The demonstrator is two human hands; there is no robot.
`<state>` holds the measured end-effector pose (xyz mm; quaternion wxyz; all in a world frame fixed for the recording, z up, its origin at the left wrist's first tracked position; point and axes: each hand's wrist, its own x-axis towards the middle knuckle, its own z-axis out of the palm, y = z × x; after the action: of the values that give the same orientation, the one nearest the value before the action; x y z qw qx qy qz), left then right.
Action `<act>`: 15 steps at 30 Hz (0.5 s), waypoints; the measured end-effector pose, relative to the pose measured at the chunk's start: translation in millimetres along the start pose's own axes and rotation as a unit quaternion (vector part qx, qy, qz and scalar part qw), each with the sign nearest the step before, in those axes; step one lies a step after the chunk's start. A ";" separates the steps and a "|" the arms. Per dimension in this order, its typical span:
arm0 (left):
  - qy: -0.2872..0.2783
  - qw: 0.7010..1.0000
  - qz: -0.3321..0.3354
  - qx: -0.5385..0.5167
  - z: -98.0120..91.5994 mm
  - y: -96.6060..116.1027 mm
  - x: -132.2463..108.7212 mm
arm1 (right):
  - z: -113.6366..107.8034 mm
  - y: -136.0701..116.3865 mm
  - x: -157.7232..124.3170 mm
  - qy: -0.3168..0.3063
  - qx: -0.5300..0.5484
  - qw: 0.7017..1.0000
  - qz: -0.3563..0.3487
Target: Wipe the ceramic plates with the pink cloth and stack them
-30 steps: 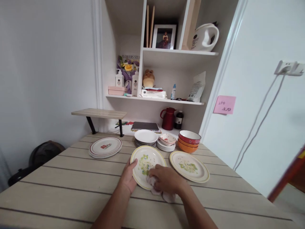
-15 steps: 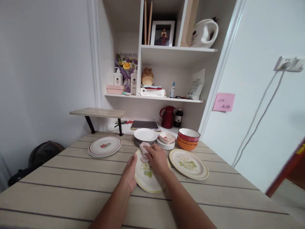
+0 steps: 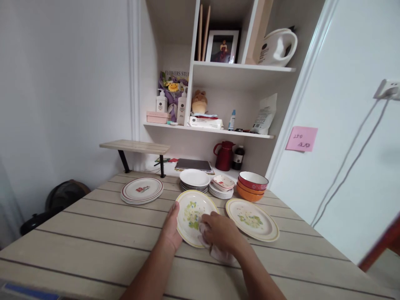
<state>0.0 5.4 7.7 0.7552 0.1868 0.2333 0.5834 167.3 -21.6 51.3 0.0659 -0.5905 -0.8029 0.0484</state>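
A floral plate with a yellow rim (image 3: 191,208) lies on the slatted wooden table (image 3: 93,233) in front of me. My left hand (image 3: 173,228) rests on its left edge, thumb on the rim, steadying it. My right hand (image 3: 221,231) is closed on a crumpled pale cloth (image 3: 215,250) pressed onto the plate's near right part. A second floral plate (image 3: 252,219) lies just to the right, untouched.
Farther back stand a stack of red-rimmed plates (image 3: 142,190), a stack of white plates (image 3: 194,179), small dishes (image 3: 221,186) and stacked red and orange bowls (image 3: 252,185). A red jug (image 3: 224,155) and a low wooden riser (image 3: 135,146) sit by the shelving.
My right hand has drawn the cloth from the plate's far edge back to its near right side. The left hand has stayed on the rim.
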 end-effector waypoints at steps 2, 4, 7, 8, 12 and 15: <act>-0.018 0.999 -0.026 -0.002 0.3 1.1 -0.7 | 5.2 -11.7 1.7 0.009 0.063 0.995 -0.075; -0.022 0.999 -0.040 0.006 0.4 1.9 -1.7 | 11.8 -18.3 7.7 0.026 0.150 0.979 -0.132; -0.017 0.999 -0.036 0.013 0.2 1.7 -2.2 | 20.4 -15.2 20.8 0.065 0.243 0.956 -0.149; -0.018 0.999 -0.031 0.013 0.1 1.3 -2.2 | 22.2 -11.0 25.1 0.087 0.257 0.953 -0.132; -0.024 1.000 -0.007 0.011 -0.6 -0.6 -0.9 | 25.0 11.4 36.2 0.200 0.276 0.940 -0.013; -0.042 0.999 -0.012 -0.005 -2.6 -1.8 0.9 | 25.9 22.4 37.7 0.260 0.332 0.906 0.027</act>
<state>0.1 5.9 4.4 0.7720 0.2048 0.2010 0.5671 173.1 21.1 24.0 0.4630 -0.5473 -0.6789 0.1588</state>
